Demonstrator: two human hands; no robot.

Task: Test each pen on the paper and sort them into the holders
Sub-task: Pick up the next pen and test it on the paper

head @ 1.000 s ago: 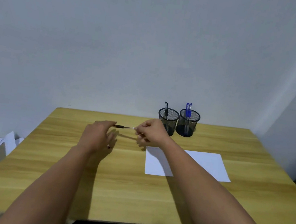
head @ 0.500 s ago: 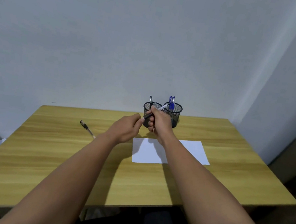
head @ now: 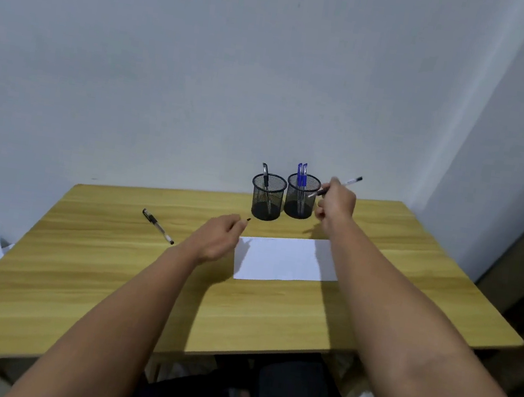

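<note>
1. One bench (head: 77, 274), wood top, carries everything; we work largest to smallest from here.
2. Paper (head: 282, 261) lies flat on the bench, just in front of the holders, between our two forearms. Thin and floppy, we judge it slides easily, so press it down when testing.
3. Left holder (head: 267, 199), black mesh cup, has one black-capped pen standing in it. Right holder (head: 301, 196), same mesh, touching or just beside it, has two blue pens upright. Both light, we judge they tip if knocked.
4. Right hand (head: 336, 204): grip closed around the pen in hand (head: 351, 180), fingers curled on its mid-barrel, raised just right of the right holder, dark tip end toward the cups, rear end sticking up and right. Stiff, light, smooth plastic; we judge a hold near the tip gives the best control for writing.
5. Left hand (head: 218, 242): grip pinching a small dark cap (head: 248, 219) at the fingertips, low over the bench by the paper's left edge. Tiny, easy to drop.
6. Spare pen (head: 157, 226) lies on the bench, well left of the paper, untouched, cap on.
</note>
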